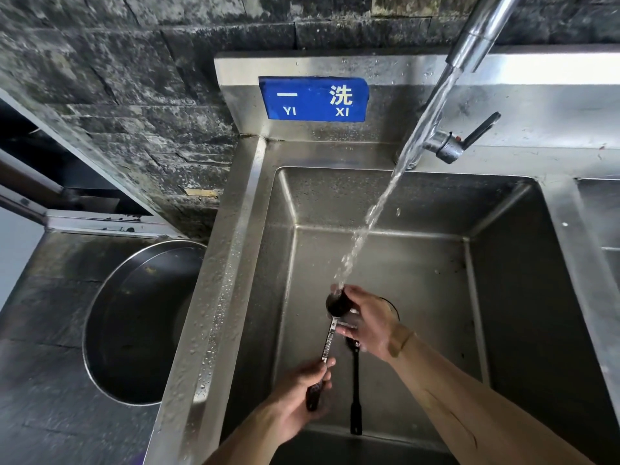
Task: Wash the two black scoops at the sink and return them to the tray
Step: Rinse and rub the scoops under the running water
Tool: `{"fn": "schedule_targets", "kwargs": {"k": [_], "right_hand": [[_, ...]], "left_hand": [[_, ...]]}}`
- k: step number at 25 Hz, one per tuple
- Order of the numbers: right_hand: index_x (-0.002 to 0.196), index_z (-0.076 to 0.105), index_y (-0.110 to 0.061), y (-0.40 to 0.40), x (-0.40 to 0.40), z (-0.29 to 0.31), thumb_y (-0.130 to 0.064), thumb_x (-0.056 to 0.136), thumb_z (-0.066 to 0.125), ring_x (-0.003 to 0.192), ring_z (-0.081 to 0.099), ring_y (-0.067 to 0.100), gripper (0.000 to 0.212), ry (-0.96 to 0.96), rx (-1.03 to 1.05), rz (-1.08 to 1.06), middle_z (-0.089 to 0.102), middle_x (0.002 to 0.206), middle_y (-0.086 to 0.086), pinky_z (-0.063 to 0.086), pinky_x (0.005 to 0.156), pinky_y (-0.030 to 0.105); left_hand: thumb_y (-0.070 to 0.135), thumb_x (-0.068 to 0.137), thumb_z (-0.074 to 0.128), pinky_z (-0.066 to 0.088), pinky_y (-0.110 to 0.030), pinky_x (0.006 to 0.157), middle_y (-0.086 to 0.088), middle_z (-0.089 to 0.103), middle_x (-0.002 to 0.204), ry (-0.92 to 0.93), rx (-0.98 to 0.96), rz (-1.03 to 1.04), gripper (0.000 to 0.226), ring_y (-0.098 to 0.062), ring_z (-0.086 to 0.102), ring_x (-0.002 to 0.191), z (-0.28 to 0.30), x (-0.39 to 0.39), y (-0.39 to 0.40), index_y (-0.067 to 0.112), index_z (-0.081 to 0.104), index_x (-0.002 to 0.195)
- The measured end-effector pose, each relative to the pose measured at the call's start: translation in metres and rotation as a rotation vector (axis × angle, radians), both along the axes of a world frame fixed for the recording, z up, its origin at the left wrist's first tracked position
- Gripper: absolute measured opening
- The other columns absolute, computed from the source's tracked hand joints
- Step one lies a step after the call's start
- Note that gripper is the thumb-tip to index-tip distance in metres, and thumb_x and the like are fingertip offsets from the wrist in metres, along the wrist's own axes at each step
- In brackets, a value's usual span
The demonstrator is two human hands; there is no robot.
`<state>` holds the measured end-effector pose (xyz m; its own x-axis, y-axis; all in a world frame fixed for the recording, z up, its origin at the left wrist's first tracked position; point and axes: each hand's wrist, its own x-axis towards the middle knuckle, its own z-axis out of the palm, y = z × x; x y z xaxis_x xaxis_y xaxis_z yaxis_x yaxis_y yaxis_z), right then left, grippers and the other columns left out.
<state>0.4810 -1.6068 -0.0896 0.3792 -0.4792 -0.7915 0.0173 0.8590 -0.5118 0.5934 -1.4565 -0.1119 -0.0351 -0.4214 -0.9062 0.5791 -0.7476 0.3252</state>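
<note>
Left hand (303,394) grips a scoop (330,333) by its handle while right hand (367,318) cups its bowl under running water (375,209), second scoop (355,391) lying in the sink (503,297).

The brushed steel sink (503,209) is gleaming wet, the scoop (337,305) is showing glossy black with a ridged metal stem, and the far wall (100,62) is looking rough.

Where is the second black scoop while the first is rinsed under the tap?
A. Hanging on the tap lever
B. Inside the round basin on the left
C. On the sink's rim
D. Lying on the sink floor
D: the second scoop lies on the floor of the sink, beside the scoop that the left hand and right hand hold under the water.
</note>
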Motion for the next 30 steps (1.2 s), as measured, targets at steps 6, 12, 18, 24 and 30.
{"fn": "schedule_targets", "kwargs": {"k": [6, 12, 18, 24, 30], "right_hand": [[0.107, 0.061, -0.013, 0.007, 0.009, 0.007, -0.022, 0.094, 0.061, 0.077, 0.057, 0.021, 0.016, -0.002, -0.110, 0.077, 0.061, 0.099, 0.011, 0.046, 0.058, 0.027], [0.112, 0.057, -0.010, 0.003, 0.009, 0.016, -0.027, 0.095, 0.054, 0.073, 0.053, 0.021, 0.025, -0.056, -0.042, 0.067, 0.053, 0.096, 0.011, 0.045, 0.067, 0.034], [0.115, 0.064, -0.018, 0.008, 0.011, 0.015, -0.028, 0.102, 0.045, 0.096, 0.065, 0.025, 0.026, 0.038, -0.087, -0.005, 0.067, 0.109, 0.008, 0.045, 0.066, 0.030], [0.120, 0.064, -0.013, 0.003, 0.005, 0.017, -0.027, 0.102, 0.044, 0.097, 0.069, 0.026, 0.031, 0.005, -0.082, -0.001, 0.073, 0.115, 0.010, 0.049, 0.079, 0.035], [0.120, 0.065, -0.016, -0.029, 0.010, 0.047, -0.020, 0.102, 0.041, 0.108, 0.065, 0.030, 0.031, -0.050, -0.148, 0.042, 0.068, 0.122, 0.013, 0.048, 0.089, 0.046]], "left_hand": [[0.036, 0.091, 0.060, 0.037, -0.030, 0.065, 0.004, 0.058, 0.073, -0.070, 0.020, 0.061, 0.026, -0.011, 0.050, 0.070, 0.001, -0.006, 0.001, 0.021, 0.080, 0.098], [0.030, 0.086, 0.066, 0.037, -0.037, 0.078, 0.004, 0.060, 0.080, -0.058, 0.016, 0.063, 0.027, -0.015, 0.050, 0.080, 0.012, -0.009, 0.000, 0.013, 0.077, 0.103], [0.008, 0.092, 0.062, 0.043, -0.023, 0.073, -0.007, 0.058, 0.078, -0.290, -0.110, 0.018, 0.017, -0.020, 0.050, 0.072, 0.017, -0.010, -0.007, 0.002, 0.071, 0.104], [0.004, 0.087, 0.066, 0.049, -0.020, 0.063, -0.013, 0.068, 0.084, -0.363, -0.134, 0.051, 0.020, -0.021, 0.056, 0.069, 0.018, -0.012, -0.008, -0.003, 0.068, 0.106], [0.007, 0.092, 0.060, 0.036, -0.028, 0.062, -0.010, 0.071, 0.101, -0.229, -0.121, 0.105, 0.023, -0.022, 0.061, 0.085, 0.038, -0.004, -0.043, 0.013, 0.066, 0.113]]}}
